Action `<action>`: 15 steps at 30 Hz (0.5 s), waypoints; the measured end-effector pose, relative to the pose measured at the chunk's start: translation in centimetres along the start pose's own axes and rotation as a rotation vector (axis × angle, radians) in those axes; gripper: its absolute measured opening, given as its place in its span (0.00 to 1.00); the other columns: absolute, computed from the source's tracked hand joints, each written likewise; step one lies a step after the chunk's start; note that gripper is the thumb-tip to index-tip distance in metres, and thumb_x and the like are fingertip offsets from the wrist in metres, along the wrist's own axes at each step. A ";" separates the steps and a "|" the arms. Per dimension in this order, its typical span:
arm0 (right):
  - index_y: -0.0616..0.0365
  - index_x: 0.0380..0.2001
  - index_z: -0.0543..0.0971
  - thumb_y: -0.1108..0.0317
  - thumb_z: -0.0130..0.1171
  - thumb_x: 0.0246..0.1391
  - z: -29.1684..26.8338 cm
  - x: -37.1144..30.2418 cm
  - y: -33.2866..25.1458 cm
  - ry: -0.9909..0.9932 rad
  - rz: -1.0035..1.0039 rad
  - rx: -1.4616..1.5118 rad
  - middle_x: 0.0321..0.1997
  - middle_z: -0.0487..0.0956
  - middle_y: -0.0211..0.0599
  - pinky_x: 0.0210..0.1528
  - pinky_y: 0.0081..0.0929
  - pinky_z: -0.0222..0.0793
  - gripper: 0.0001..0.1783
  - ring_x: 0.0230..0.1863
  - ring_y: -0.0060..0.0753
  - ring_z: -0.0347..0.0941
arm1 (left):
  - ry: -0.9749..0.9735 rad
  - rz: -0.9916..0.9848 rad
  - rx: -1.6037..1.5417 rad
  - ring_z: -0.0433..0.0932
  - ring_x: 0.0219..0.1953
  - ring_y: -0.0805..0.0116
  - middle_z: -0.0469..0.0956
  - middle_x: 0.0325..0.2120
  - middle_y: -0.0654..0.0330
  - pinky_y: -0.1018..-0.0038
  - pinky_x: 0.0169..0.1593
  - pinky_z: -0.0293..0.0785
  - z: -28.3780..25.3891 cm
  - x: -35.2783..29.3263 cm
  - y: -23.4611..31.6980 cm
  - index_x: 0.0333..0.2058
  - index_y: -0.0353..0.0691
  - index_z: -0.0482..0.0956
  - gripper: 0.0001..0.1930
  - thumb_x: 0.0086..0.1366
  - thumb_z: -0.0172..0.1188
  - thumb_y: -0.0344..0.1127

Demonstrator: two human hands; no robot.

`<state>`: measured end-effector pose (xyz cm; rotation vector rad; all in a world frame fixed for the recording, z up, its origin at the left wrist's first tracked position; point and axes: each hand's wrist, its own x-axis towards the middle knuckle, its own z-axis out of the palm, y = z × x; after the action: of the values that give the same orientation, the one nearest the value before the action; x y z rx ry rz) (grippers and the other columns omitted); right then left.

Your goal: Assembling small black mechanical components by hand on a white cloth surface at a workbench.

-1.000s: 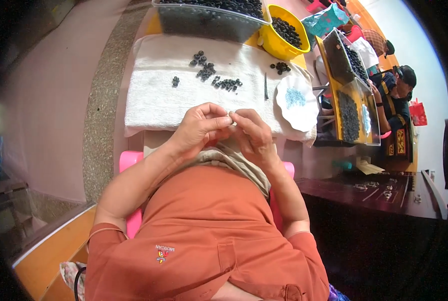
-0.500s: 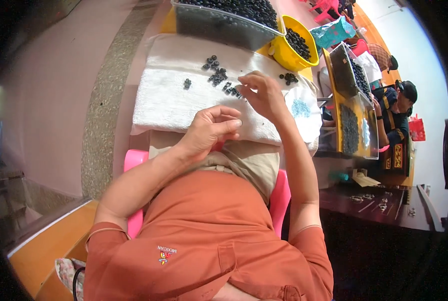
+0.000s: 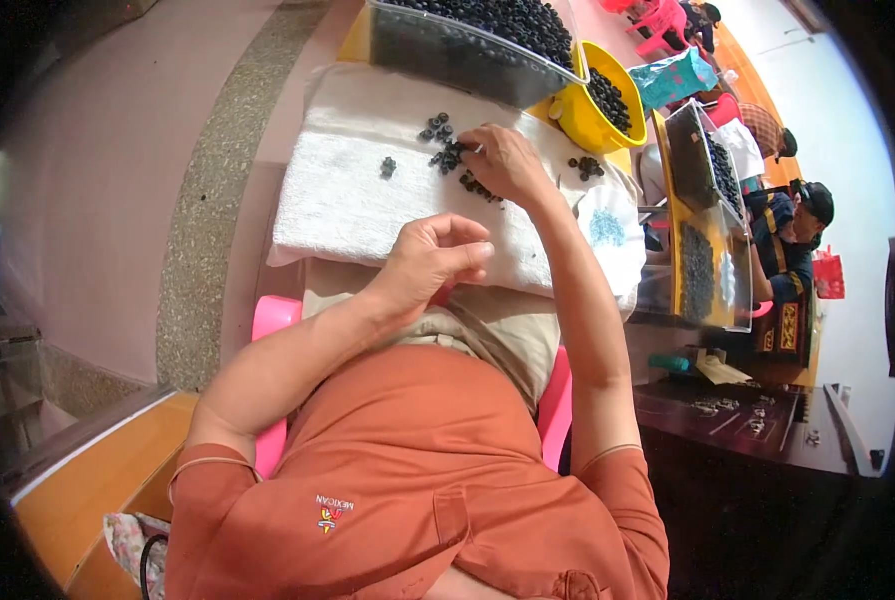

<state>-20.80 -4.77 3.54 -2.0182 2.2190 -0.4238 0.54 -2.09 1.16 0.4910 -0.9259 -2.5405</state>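
Small black round parts, some with a hole like rings, lie in loose clusters [image 3: 447, 157] on a white towel [image 3: 342, 205]. My right hand [image 3: 510, 168] is over the towel, its bent fingertips closed at the far side of the middle cluster, touching a small black part there. Nearer my body, my left hand [image 3: 429, 262] hangs above the towel's front edge, with thumb and forefinger pinched together. Whatever is between them, if anything, is too small to make out. Another small group of black parts [image 3: 585, 167] rests to the right of my right wrist.
A clear bin [image 3: 447, 65] full of black parts stands at the far edge, beside a yellow bowl [image 3: 592, 115] of more. A white sheet with blue specks [image 3: 622, 235] lies at right. Beyond it, a person in a dark cap [image 3: 797, 225] sits by another table [image 3: 679, 215].
My right hand has moved away from me and slightly left, onto the cluster of black parts. The left hand stays pinched in nearly the same place. The whole view has shifted a little.
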 end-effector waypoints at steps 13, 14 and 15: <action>0.57 0.38 0.83 0.64 0.59 0.48 -0.1 -0.4 -0.3 0.004 0.093 0.068 0.33 0.83 0.48 0.42 0.39 0.74 0.14 0.38 0.48 0.80 | 0.020 -0.003 0.000 0.80 0.31 0.73 0.80 0.31 0.62 0.77 0.37 0.80 -0.1 0.1 -0.2 0.40 0.36 0.77 0.09 0.62 0.65 0.28; 0.56 0.39 0.83 0.65 0.59 0.48 -0.1 -0.4 -0.3 -0.011 0.106 0.074 0.34 0.83 0.47 0.42 0.39 0.74 0.14 0.38 0.48 0.80 | 0.018 -0.005 -0.009 0.80 0.31 0.73 0.80 0.31 0.62 0.77 0.37 0.80 -0.1 0.1 -0.2 0.40 0.36 0.77 0.09 0.62 0.65 0.28; 0.56 0.39 0.83 0.65 0.59 0.48 -0.2 -0.5 -0.4 -0.012 0.105 0.073 0.34 0.83 0.47 0.42 0.39 0.74 0.14 0.38 0.48 0.80 | 0.018 -0.004 -0.009 0.80 0.31 0.73 0.80 0.31 0.62 0.77 0.37 0.80 -0.1 0.1 -0.2 0.40 0.36 0.77 0.09 0.62 0.65 0.28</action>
<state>-20.41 -4.27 3.75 -1.8540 2.2551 -0.4728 0.43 -2.05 0.95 0.5131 -0.9069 -2.5384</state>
